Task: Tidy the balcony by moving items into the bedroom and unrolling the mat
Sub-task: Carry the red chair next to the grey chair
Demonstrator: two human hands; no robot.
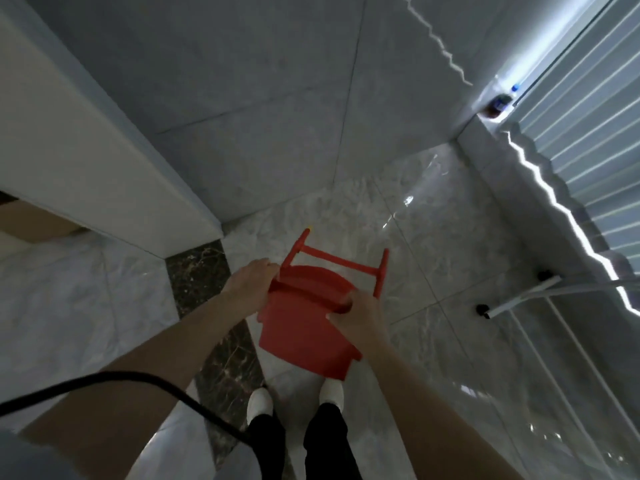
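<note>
A small red plastic chair (304,327) hangs in front of me above the glossy marble floor, its legs and crossbar pointing away from me. My left hand (252,285) holds its left edge near the seat. My right hand (360,317) grips the right side, fingers curled into the seat's rim. My white shoes show below the chair. No mat is in view.
A white door frame or wall corner (114,174) stands at the left, with a dark stone threshold strip (204,289) under it. A white drying rack (519,299) and window blinds (588,168) line the right. A black cable (145,382) crosses the lower left.
</note>
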